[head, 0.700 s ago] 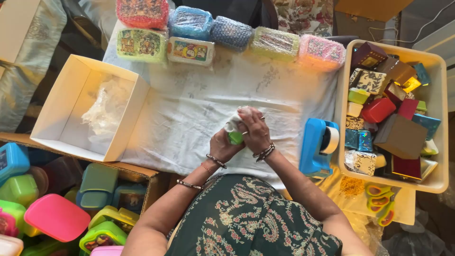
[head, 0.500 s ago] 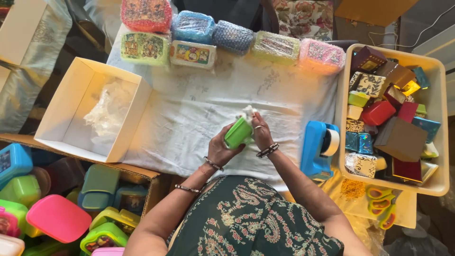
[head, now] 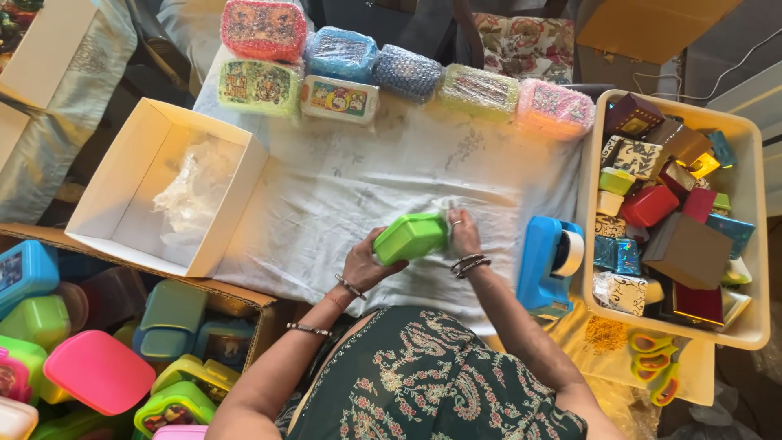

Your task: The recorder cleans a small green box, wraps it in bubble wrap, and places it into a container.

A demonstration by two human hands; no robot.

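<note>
The smooth green plastic box (head: 410, 237) now lies flatter, left hand (head: 365, 262) gripping it, right hand (head: 463, 235) closed on its end.

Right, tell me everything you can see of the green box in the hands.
The green box is a small bright-green plastic container with rounded corners and a smooth, slightly glossy shell. It looks shut and is tilted, held just above the white cloth near the table's front edge. The left hand grips its lower left end; the right hand touches its right end, where some clear wrap shows.
</note>
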